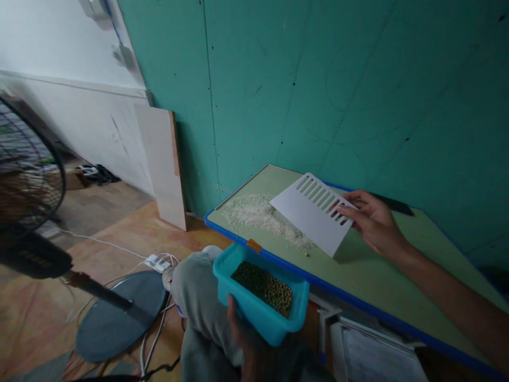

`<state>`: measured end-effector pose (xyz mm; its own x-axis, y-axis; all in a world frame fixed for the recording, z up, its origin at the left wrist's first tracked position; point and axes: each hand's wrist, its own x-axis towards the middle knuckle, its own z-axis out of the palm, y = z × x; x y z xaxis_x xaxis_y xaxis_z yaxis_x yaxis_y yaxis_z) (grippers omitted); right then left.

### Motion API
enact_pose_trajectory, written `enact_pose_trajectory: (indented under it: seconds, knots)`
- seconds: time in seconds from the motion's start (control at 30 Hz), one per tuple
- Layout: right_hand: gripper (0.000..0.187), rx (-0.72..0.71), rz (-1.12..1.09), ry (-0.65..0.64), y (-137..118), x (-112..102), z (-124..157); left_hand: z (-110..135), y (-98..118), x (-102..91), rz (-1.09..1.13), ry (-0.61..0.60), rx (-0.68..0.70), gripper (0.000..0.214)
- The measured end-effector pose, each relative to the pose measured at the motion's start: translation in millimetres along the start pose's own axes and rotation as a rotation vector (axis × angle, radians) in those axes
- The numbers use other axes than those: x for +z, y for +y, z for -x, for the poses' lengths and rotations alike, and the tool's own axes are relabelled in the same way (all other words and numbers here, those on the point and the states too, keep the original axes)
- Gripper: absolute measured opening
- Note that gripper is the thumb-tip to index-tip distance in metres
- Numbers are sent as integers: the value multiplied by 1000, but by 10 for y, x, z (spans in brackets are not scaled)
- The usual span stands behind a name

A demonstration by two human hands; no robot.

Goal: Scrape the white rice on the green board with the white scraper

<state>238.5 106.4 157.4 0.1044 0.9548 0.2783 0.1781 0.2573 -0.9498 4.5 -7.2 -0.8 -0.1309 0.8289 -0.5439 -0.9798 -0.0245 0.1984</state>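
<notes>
My left hand (248, 337) is closed on the near side of a turquoise plastic tub (254, 313), its thumb on the outer wall and its other fingers hidden. The tub is just below the table's near edge. Inside lie small dark green beans (250, 276) and round tan beans (278, 294). My right hand (369, 220) pinches a white plastic sheet (308, 212) by its slotted end, thumb on top. The sheet is tilted over the table. White rice-like grains (262, 215) lie spread on the table beside and partly behind it, with one tan bean (306, 254) near the edge.
The pale green table (385, 284) has a blue rim and stands against a green wall (254, 79). A dark flat object (392, 204) lies at its back. On the left are a pedestal fan (119, 313), a power strip (157, 262) with cables and a leaning white board (163, 164).
</notes>
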Motion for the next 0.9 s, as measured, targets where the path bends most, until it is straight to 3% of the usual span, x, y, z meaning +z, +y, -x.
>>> enact_pose_trajectory:
  seconds: [0.07, 0.2, 0.33, 0.47, 0.63, 0.9]
  knots:
    - [34, 2, 7, -17, 21, 34, 29, -13, -60, -53, 5, -23, -35, 53]
    - [32, -17, 1, -53, 95, 91, 66, -116, -33, -145, -62, 19, 36, 46]
    - [29, -37, 10, -86, 160, 121, 74, -122, 12, -122, -115, 9, 6, 50]
    - [29, -46, 5, -7, 160, 93, 44, -45, 8, -29, -123, -28, 47, 52]
    - [32, -59, 35, 108, 182, -24, -33, -19, 11, 47, -87, 42, 40, 55]
    - [35, -11, 57, 108, 271, 7, -11, -39, 19, 40, -55, 54, -12, 50]
